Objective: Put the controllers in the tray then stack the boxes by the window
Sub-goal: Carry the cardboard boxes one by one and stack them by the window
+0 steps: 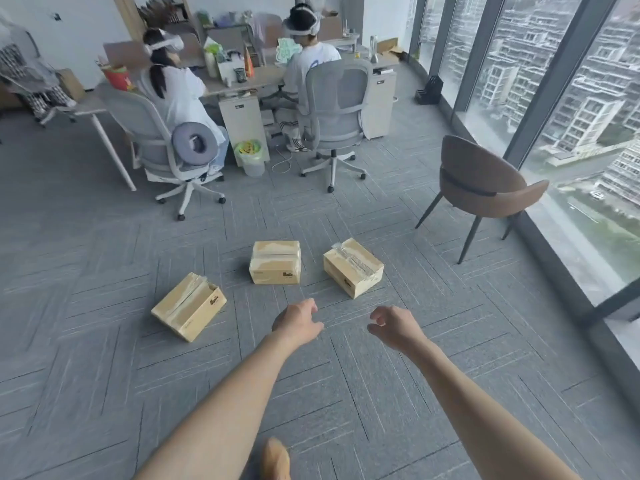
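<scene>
Boxes: we saw three taped cardboard boxes (pixel 275 262), prints illegible.
Floor: grey herringbone carpet (pixel 104 341).
Hands: left hand (pixel 298 323), right hand (pixel 393 325) loosely curled, empty.

Three cardboard boxes (pixel 188 310) (pixel 275 262) (pixel 353 267), two grey office chairs (pixel 162 147) (pixel 335 105), one brown chair (pixel 481 183), two seated people (pixel 180 91) (pixel 308 60)

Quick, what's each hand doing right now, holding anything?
Left hand: open, fingers loosely curled, holding nothing, above the carpet.
Right hand: open, fingers loosely curled, holding nothing.
</scene>
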Motion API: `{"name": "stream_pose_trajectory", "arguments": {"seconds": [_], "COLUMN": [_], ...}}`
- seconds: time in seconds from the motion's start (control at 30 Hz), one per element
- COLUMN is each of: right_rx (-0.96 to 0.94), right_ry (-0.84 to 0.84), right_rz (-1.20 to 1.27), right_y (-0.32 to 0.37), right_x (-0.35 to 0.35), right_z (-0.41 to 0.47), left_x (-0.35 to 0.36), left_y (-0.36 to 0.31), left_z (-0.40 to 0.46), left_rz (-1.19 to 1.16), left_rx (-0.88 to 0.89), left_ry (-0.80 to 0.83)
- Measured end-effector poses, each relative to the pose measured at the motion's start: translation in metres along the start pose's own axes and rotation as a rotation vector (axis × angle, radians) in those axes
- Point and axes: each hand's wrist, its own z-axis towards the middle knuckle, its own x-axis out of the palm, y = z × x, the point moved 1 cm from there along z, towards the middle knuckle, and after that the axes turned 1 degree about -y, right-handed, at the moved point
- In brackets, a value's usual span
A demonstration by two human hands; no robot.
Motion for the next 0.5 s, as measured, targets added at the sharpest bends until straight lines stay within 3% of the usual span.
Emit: {"name": "stream_pose_trajectory", "arguments": {"seconds": [0.3, 0.5], "right_rx": [0.149, 0.261], "right_ry": [-0.029, -0.027], "right_rz": [0.02, 0.055], "right_y": [0.036, 0.057], "right_x": [-0.013, -0.023], "right_z": [0.192, 0.307], "left_x": [-0.057, -0.098], "left_y": [0.02, 0.026], "left_z": [0.228, 0.371], "left_rz": [0.009, 0.132], "left_rx": [0.056, 0.109], "left_ry": [0.087, 0.188]}}
